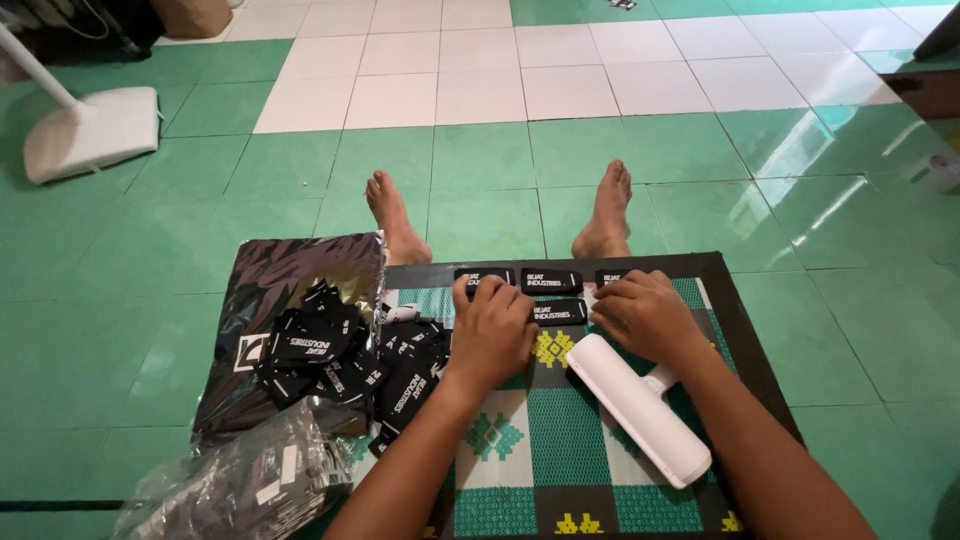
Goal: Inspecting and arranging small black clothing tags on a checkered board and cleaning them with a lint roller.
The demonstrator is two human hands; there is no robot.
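Observation:
My left hand rests palm down on a checked green mat, its fingers touching small black rectangular labels laid in a row at the mat's far edge. My right hand lies beside it, fingers curled over another label near the row's right end. A white handheld device lies on the mat just under my right wrist. A heap of the same black labels sits to the left of my left hand.
A dark plastic bag lies under the heap, and a clear bag of more labels is at the lower left. My bare feet stretch over green and white floor tiles. A white fan base stands far left.

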